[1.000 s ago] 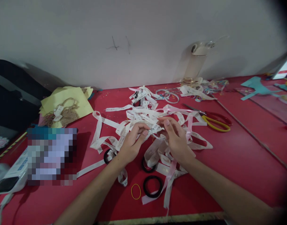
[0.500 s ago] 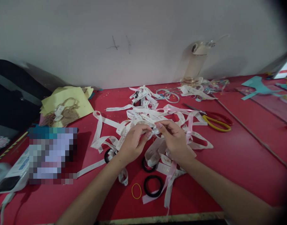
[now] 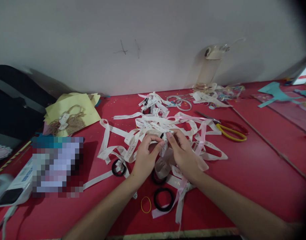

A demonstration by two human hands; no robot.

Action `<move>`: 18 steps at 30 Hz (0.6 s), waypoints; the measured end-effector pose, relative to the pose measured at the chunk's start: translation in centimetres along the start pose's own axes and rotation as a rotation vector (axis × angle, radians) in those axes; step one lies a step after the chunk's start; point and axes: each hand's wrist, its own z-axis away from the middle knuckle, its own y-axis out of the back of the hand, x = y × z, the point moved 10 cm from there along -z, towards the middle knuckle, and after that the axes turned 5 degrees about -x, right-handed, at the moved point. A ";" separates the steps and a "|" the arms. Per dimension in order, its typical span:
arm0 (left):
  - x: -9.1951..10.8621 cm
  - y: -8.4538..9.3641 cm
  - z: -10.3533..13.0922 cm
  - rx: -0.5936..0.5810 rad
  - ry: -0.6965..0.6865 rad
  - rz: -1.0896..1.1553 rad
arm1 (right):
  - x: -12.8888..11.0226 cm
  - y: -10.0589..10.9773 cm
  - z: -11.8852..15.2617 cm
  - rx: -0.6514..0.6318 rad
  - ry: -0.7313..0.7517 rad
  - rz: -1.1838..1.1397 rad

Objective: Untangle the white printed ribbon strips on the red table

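Observation:
My left hand (image 3: 148, 154) and my right hand (image 3: 185, 150) meet over a heap of white printed ribbon (image 3: 132, 143). Between their fingertips is a white ribbon piece (image 3: 164, 149) with a small dark band, partly hidden by the fingers. Both hands pinch at it, thumbs facing each other. Below them on the red table lie a black hair tie (image 3: 163, 199), a yellow rubber band (image 3: 146, 204) and a strip of pink ribbon (image 3: 181, 190). Another black hair tie (image 3: 118, 167), with white ribbon on it, is left of my left hand.
Scissors (image 3: 230, 130) with red and yellow handles lie to the right. A clear bottle (image 3: 209, 70) stands by the wall. Yellow paper (image 3: 90, 111) with twine, a white device (image 3: 20, 181) and a dark bag (image 3: 15, 100) are at the left.
My left thumb and fingers have shifted slightly, and the ribbon piece between the hands now hangs lower with more of the dark band showing. A ribbon loop below my left hand is now mostly covered.

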 end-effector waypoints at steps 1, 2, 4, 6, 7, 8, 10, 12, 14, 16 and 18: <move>-0.1 -0.3 0.1 -0.004 0.019 0.000 | 0.0 0.0 0.0 0.018 0.015 0.000; -0.1 -0.6 0.3 -0.008 0.033 -0.005 | 0.0 0.0 0.0 0.031 0.029 -0.002; -0.1 -1.1 0.5 -0.012 0.037 -0.023 | 0.1 -0.2 0.0 0.031 0.051 0.000; 0.0 -1.5 0.6 -0.021 0.021 -0.021 | 0.1 -0.5 -0.1 0.013 0.068 0.016; 0.0 -1.7 0.6 -0.029 0.014 -0.012 | 0.1 -0.6 -0.1 0.004 0.073 0.029; 0.0 -1.9 0.6 -0.035 0.009 -0.004 | 0.2 -0.6 -0.1 0.000 0.074 0.046; -0.1 -2.0 0.6 -0.042 0.005 -0.001 | 0.2 -0.4 -0.3 -0.004 0.071 0.085; -0.2 -1.9 0.6 -0.043 0.009 -0.008 | 0.3 -0.4 -0.5 -0.024 0.066 0.129; -0.4 -1.8 0.6 -0.045 0.022 -0.014 | 0.3 -0.4 -0.6 -0.037 0.061 0.154; -0.5 -1.7 0.6 -0.048 0.032 -0.016 | 0.3 -0.2 -0.6 -0.027 0.053 0.141; -0.4 -1.8 0.6 -0.052 0.029 -0.016 | 0.3 -0.2 -0.6 -0.020 0.040 0.109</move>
